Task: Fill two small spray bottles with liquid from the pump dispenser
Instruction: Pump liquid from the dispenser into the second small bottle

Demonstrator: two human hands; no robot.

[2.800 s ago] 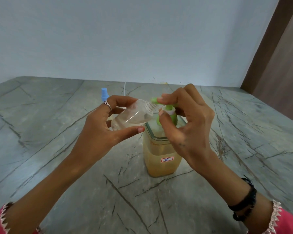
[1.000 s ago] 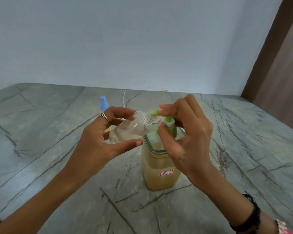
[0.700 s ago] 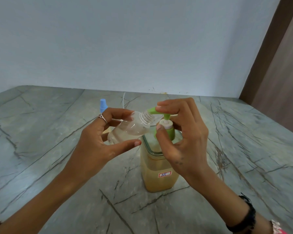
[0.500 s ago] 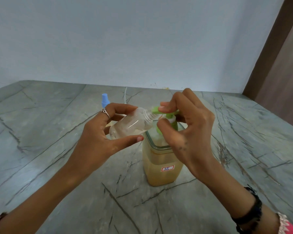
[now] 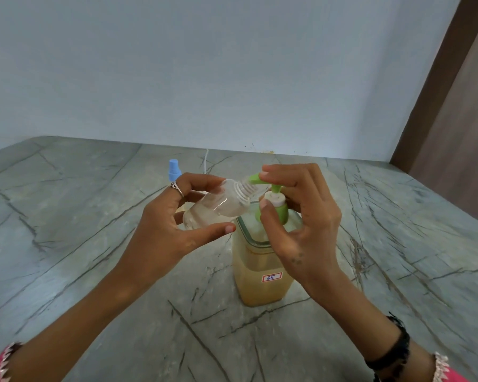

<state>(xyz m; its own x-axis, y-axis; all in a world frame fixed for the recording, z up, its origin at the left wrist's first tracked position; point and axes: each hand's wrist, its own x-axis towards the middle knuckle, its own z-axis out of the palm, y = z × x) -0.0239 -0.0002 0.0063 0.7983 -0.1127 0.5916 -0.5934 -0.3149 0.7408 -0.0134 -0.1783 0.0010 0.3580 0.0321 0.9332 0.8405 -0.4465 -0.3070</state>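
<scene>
The left hand [image 5: 160, 238] is grasping a tilted spray bottle [image 5: 218, 205], its mouth apparently touching the pump dispenser [image 5: 262, 268] spout; the right hand [image 5: 301, 221] is pinching the pump head.

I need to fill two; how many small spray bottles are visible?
2. One clear spray bottle held tilted in the left hand at the pump spout; one with a blue spray top mostly hidden behind that hand.

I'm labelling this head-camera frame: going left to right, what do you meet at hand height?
Blue spray cap → left hand → clear small plastic bottle → green pump spout → right hand.
</scene>
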